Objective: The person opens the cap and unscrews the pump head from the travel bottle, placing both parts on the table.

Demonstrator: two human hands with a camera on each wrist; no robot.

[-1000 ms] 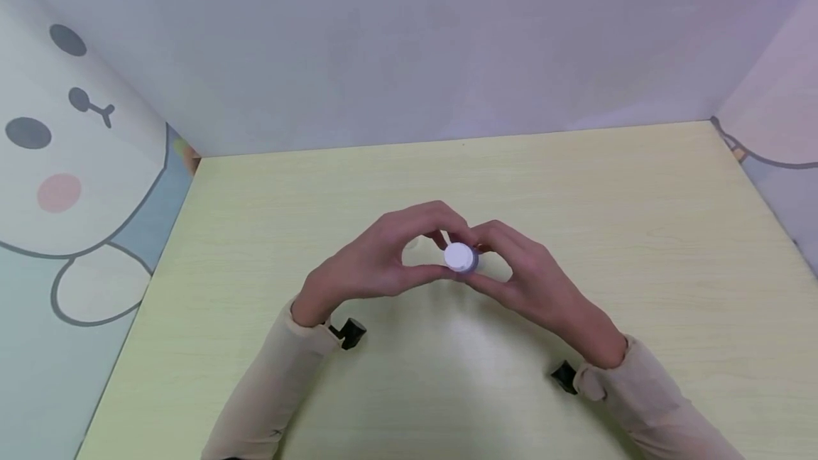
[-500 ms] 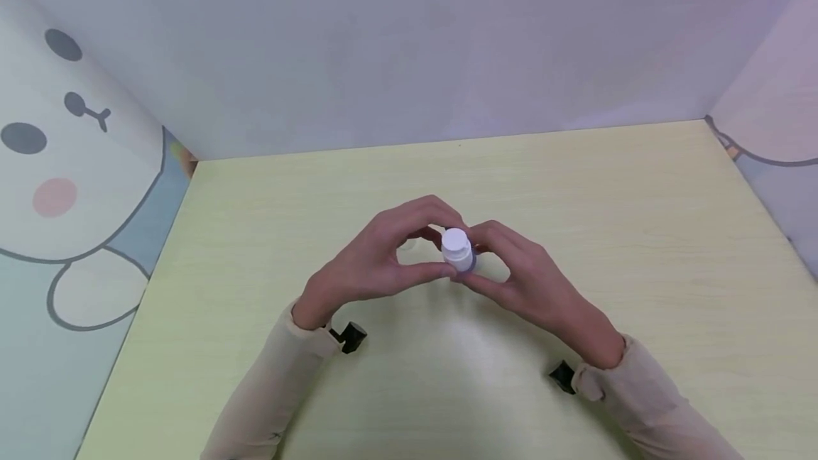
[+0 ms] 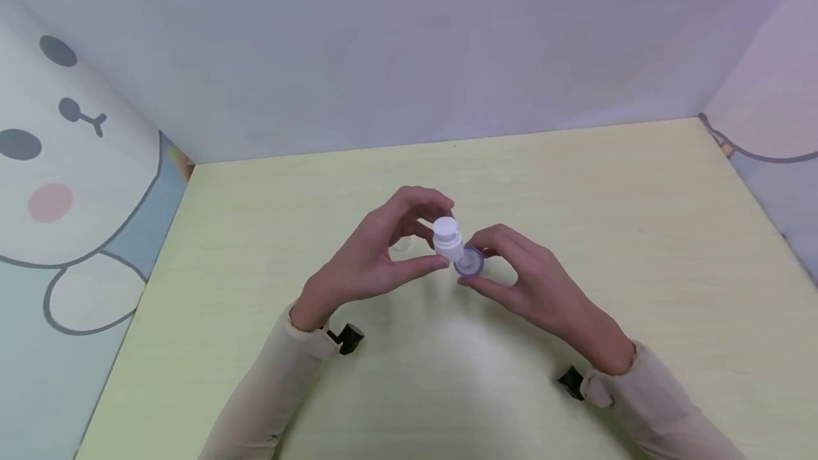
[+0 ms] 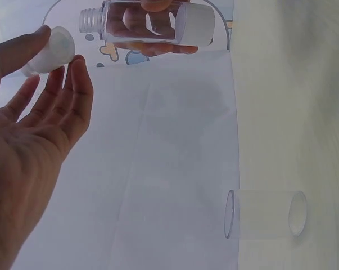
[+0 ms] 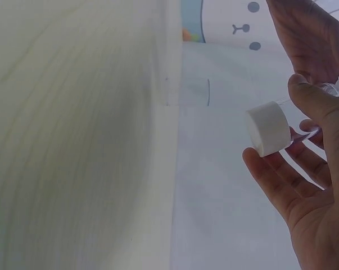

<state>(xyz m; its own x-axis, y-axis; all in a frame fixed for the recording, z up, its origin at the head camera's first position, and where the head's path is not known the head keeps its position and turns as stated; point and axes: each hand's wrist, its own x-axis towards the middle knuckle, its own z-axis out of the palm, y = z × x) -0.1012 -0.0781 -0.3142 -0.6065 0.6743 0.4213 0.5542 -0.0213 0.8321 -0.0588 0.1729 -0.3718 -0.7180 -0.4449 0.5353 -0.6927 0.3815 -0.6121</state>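
Note:
My left hand point(image 3: 373, 258) pinches a stepped white screw cap point(image 3: 447, 238) between thumb and fingers. Just to its right, my right hand point(image 3: 540, 282) grips a clear bottle point(image 3: 469, 262) upright around its sides. In the left wrist view the bottle's bare threaded neck point(image 4: 90, 21) points toward the cap, with a gap between them. A wide white base point(image 4: 195, 25) closes the bottle's other end. The right wrist view shows that base below the right thumb, while the fingers and bottle partly hide each other.
A clear open cylinder point(image 4: 265, 214) stands on the pale wooden table point(image 3: 575, 190), behind the left hand. A plain wall panel point(image 3: 434, 48) rises at the table's far edge. Cartoon-printed panels point(image 3: 89, 190) flank the sides. Small black wrist devices point(image 3: 349, 338) stick out from both sleeves.
The white cap was over the bottle; it has lifted and moved left off the neck with my left hand. My right hand has shifted slightly right with the bottle.

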